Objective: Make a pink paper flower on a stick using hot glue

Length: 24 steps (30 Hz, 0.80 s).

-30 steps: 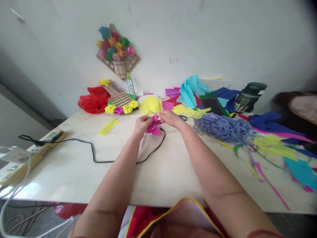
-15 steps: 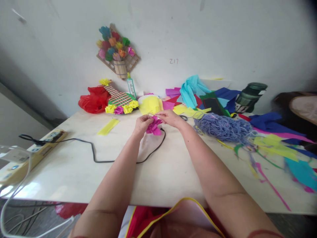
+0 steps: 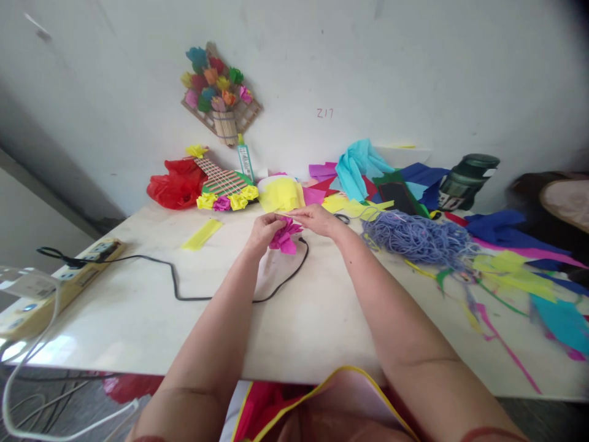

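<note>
A magenta crepe-paper flower hangs with its petals spread, over the middle of the table. My left hand pinches it at its upper left side, fingers closed. Just to the right, my right hand has its fingertips pressed together at the flower's upper edge. Something thin and pale seems to run between the two hands, too small to name. Beneath the flower lies a black cable, its end by the petals. Past my hands sits a stack of yellow paper.
A paper-flower guitar decoration and a red plastic bag stand at the back left. A yellow strip and a power strip lie left. Tangled purple string, a dark green bottle and paper scraps are right.
The flower has turned and shifted slightly left, and its petals sit a little differently. Both hands keep nearly the same place and grip.
</note>
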Available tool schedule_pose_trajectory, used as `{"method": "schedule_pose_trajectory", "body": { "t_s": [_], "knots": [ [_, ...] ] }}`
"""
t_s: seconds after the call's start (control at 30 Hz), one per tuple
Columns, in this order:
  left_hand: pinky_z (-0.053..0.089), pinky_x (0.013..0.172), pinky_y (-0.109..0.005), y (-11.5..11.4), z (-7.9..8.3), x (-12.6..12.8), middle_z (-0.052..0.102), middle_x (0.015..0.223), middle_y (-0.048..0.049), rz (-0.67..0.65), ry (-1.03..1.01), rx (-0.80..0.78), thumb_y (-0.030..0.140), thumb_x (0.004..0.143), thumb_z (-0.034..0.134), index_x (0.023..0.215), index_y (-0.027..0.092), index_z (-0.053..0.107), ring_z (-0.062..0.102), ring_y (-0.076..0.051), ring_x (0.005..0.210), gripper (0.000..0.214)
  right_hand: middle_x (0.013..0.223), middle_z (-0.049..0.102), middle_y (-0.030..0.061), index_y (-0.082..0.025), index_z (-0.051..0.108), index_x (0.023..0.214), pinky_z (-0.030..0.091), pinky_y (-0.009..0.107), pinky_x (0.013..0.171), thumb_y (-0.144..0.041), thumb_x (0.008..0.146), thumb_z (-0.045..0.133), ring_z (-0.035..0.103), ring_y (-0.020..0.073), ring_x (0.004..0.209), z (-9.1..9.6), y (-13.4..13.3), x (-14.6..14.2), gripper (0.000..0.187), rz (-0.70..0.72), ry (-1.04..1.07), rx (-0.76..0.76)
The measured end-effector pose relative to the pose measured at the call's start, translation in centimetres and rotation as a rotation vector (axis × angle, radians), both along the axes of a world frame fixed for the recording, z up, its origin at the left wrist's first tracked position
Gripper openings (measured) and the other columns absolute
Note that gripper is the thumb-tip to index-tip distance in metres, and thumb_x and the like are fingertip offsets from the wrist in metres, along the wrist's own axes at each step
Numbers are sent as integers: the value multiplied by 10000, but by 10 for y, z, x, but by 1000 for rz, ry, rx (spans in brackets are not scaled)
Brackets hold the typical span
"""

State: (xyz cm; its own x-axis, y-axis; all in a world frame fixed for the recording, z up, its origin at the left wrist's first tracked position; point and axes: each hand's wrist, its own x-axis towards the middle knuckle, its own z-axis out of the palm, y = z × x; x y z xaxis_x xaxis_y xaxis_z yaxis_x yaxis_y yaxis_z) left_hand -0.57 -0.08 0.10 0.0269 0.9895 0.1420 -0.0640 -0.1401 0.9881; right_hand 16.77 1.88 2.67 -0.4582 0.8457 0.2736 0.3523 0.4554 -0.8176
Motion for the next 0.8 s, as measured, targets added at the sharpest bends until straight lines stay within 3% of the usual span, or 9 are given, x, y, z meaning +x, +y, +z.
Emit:
{"method": "schedule_pose_trajectory", "body": {
  "t_s": [0.1, 0.23, 0.37, 0.5, 0.67, 0.8],
  "knots": [
    [330, 464, -221, 0, 0, -1, 583, 527, -10, 7, -16, -16, 268, 525, 703, 622, 135, 678, 469, -101, 476, 167, 980, 774, 36, -243, 803, 902, 494, 355, 929, -278, 846, 607, 679, 218, 1028, 0, 0, 0, 206, -9, -47, 60],
    [313, 467, -227, 2, 0, -1, 554, 501, -3, 11, -57, -31, 270, 527, 714, 560, 132, 657, 448, -95, 474, 152, 1070, 766, 37, -281, 801, 959, 494, 374, 940, -253, 862, 630, 683, 256, 1068, 4, -5, 0, 199, -84, -188, 127],
    [334, 498, -242, 5, -3, -1, 552, 509, 1, 13, -135, -30, 283, 519, 726, 531, 132, 638, 461, -102, 499, 174, 1116, 754, 4, -344, 774, 1048, 508, 348, 890, -269, 870, 638, 685, 260, 1070, 10, -11, -1, 236, -181, -369, 185],
    [323, 503, -248, 6, -4, -1, 554, 511, 2, 8, -162, -32, 296, 499, 754, 527, 124, 640, 457, -101, 498, 208, 1159, 738, -9, -391, 706, 1179, 490, 305, 852, -289, 931, 548, 670, 221, 1055, 9, -10, -1, 312, -190, -523, 280],
    [317, 497, -240, 4, -2, 0, 571, 512, -4, 12, -186, -38, 305, 487, 779, 530, 117, 650, 455, -92, 492, 232, 1058, 691, 33, -378, 691, 1218, 400, 260, 668, -306, 951, 512, 623, 181, 878, 6, -6, -1, 330, -210, -642, 412],
    [337, 500, -231, 2, -1, 1, 586, 525, -5, 16, -201, -54, 301, 471, 797, 533, 120, 643, 479, -93, 498, 245, 1018, 654, 36, -360, 723, 1174, 329, 258, 619, -296, 951, 517, 573, 156, 817, 7, -7, -1, 310, -189, -634, 430]
  ]
}}
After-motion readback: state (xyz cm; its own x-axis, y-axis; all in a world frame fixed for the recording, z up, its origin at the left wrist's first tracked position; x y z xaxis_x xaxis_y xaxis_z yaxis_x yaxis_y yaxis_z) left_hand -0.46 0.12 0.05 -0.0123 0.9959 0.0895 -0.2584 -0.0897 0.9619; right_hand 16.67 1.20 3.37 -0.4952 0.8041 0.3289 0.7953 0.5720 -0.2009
